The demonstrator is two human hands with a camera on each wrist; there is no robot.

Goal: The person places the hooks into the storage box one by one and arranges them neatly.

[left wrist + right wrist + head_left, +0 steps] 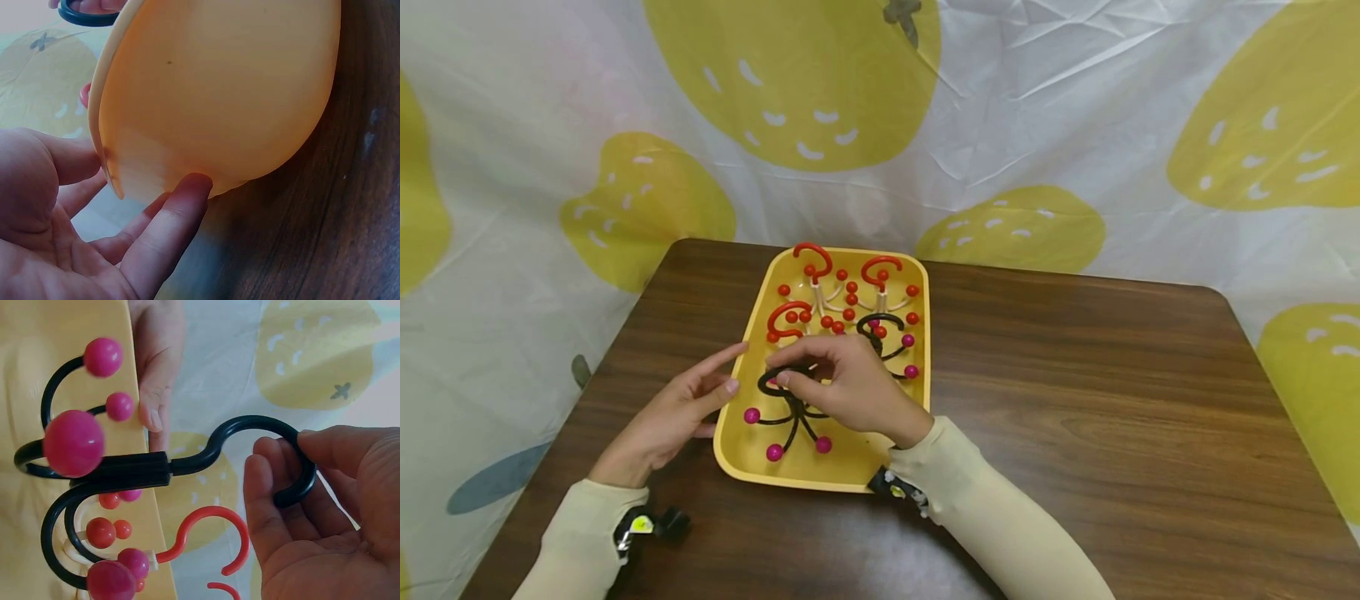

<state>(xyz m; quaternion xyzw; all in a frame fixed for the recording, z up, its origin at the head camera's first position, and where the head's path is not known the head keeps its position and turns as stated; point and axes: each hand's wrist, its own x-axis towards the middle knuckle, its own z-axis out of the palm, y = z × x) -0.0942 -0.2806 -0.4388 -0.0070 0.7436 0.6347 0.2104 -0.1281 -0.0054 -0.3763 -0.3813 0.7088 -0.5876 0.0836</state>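
Note:
A black multi-arm rotating hook with pink ball tips (125, 470) stands at the near end of a yellow tray (851, 462), its curved hanging hook upward. My right hand (861, 387) holds that curved hook between thumb and fingers, as the right wrist view also shows. At the tray's left side, my left hand (666, 419) touches the rim and outer wall with spread, fairly straight fingers. In the left wrist view one fingertip (194, 187) lies against the tray's outer wall.
Farther back in the tray stand a second black hook (891, 319) with pink balls and several white ones with red hooks, such as the back-left hook (826, 258). Brown wooden table (1075, 400) lies around the tray; a fruit-print cloth (1015, 108) hangs behind.

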